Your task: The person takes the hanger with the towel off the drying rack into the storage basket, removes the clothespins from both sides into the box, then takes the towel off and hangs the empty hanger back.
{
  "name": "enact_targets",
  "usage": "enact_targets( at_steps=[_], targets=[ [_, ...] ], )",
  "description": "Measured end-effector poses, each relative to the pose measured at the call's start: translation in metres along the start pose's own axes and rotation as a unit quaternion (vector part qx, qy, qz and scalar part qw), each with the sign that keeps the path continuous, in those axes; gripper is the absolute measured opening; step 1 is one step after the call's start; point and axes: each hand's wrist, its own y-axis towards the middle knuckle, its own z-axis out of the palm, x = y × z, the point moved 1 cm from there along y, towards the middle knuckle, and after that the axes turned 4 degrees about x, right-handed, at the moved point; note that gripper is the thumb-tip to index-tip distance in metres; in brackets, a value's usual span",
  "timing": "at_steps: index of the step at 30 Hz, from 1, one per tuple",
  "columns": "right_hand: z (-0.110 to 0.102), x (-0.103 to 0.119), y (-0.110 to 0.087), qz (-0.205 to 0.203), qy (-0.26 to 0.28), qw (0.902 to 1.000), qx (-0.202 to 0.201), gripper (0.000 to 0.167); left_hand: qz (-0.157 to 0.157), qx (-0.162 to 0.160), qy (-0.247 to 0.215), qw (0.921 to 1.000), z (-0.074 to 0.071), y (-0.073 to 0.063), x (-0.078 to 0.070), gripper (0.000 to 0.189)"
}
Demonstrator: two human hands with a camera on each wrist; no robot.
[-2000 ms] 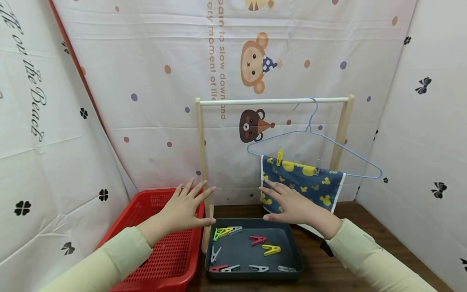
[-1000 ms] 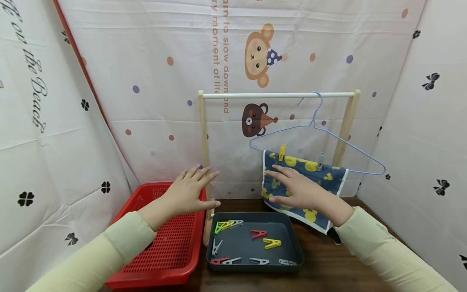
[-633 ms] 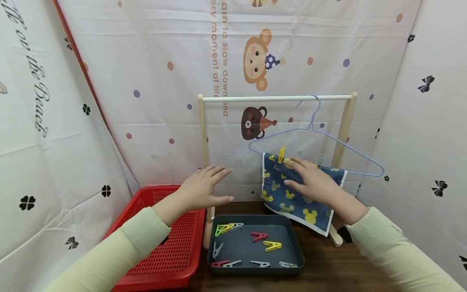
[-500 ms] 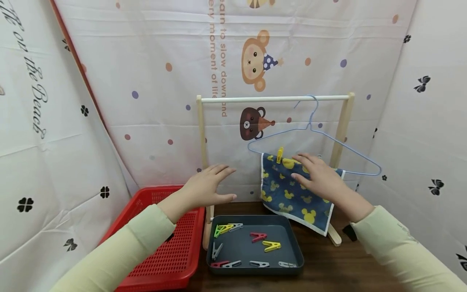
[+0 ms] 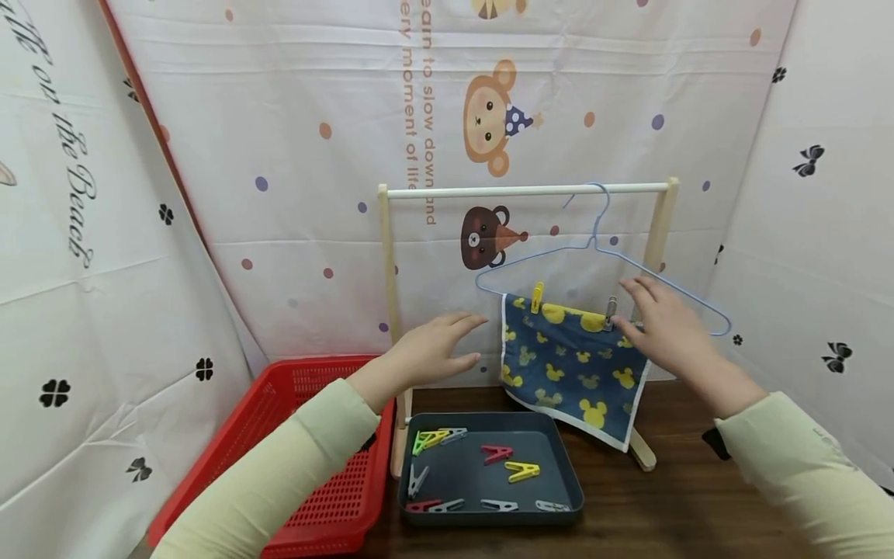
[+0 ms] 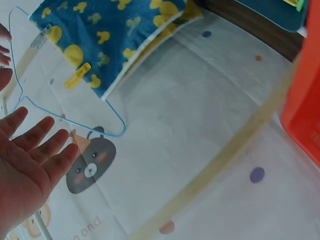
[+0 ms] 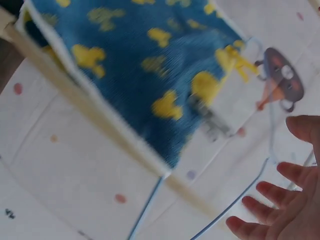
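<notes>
A blue cloth (image 5: 552, 365) with yellow mouse-head prints hangs from a light-blue wire hanger (image 5: 534, 255). A yellow clothespin (image 5: 537, 297) and a grey clothespin (image 5: 611, 312) pin its top edge to the hanger. My right hand (image 5: 667, 326) is spread near the hanger's right side, close by the grey clothespin, and grips nothing. In the right wrist view, the fingers (image 7: 267, 192) are apart from the cloth. To the left of the cloth, my left hand (image 5: 427, 351) is held in the air with extended fingers, holding nothing; the left wrist view shows its palm (image 6: 22, 175).
The hanger hooks over the white bar (image 5: 482, 192) of a wooden rack. In front, a dark tray (image 5: 475, 473) contains several loose clothespins. A red perforated basket (image 5: 363, 528) stands left of it on the brown table (image 5: 615, 520). Printed white sheets surround the table.
My right hand has moved from in front of the cloth to the right, uncovering the grey clothespin. My left hand has shifted right, toward the cloth. Cloth, hanger and tray look unmoved.
</notes>
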Motion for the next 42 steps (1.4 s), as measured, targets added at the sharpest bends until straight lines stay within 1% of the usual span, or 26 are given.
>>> enact_targets(
  at_steps=[4,8,10,15,19,22,24,28,30,33,36,39,42],
  targets=[
    [0.000,-0.018,0.003,0.030,0.006,0.9988,-0.037,0.065,0.006,0.007,-0.006,0.9999,0.002,0.010,-0.007,0.063],
    [0.001,-0.034,0.002,0.050,-0.008,0.9956,-0.079,0.062,0.006,0.007,-0.011,0.9999,0.002,0.026,-0.013,0.060],
    [0.002,-0.043,0.002,0.062,-0.012,0.9941,-0.088,0.060,0.008,0.001,-0.016,0.9998,0.003,0.034,-0.015,0.058],
    [0.004,-0.059,0.002,0.087,0.001,0.9921,-0.091,0.054,0.022,-0.008,-0.016,0.9996,0.005,0.048,-0.022,0.055],
    [0.006,-0.068,0.002,0.087,0.033,0.9923,-0.081,0.049,0.026,-0.001,-0.009,0.9996,0.005,0.054,-0.027,0.054],
    [0.009,-0.073,0.003,0.080,0.058,0.9919,-0.079,0.043,0.025,0.006,0.001,0.9997,0.006,0.059,-0.030,0.053],
    [0.012,-0.075,0.003,0.076,0.067,0.9902,-0.096,0.037,0.024,0.008,0.006,0.9997,0.005,0.063,-0.032,0.053],
    [0.017,-0.079,0.002,0.070,0.075,0.9822,-0.158,0.026,0.021,0.006,0.017,0.9996,0.004,0.071,-0.035,0.053],
    [0.018,-0.081,0.001,0.068,0.078,0.9779,-0.182,0.022,0.020,0.004,0.020,0.9996,0.004,0.074,-0.037,0.052],
    [0.020,-0.084,-0.001,0.069,0.079,0.9748,-0.197,0.021,0.017,0.005,0.016,0.9997,0.004,0.077,-0.040,0.054],
    [0.020,-0.086,-0.002,0.072,0.077,0.9739,-0.201,0.020,0.009,0.004,0.017,0.9998,0.005,0.078,-0.039,0.058],
    [0.020,-0.087,-0.003,0.073,0.077,0.9725,-0.207,0.018,-0.004,0.003,0.014,0.9999,0.006,0.079,-0.036,0.062],
    [0.017,-0.086,-0.001,0.070,0.076,0.9709,-0.216,0.019,-0.018,0.001,-0.002,0.9998,0.005,0.077,-0.029,0.062]
  ],
)
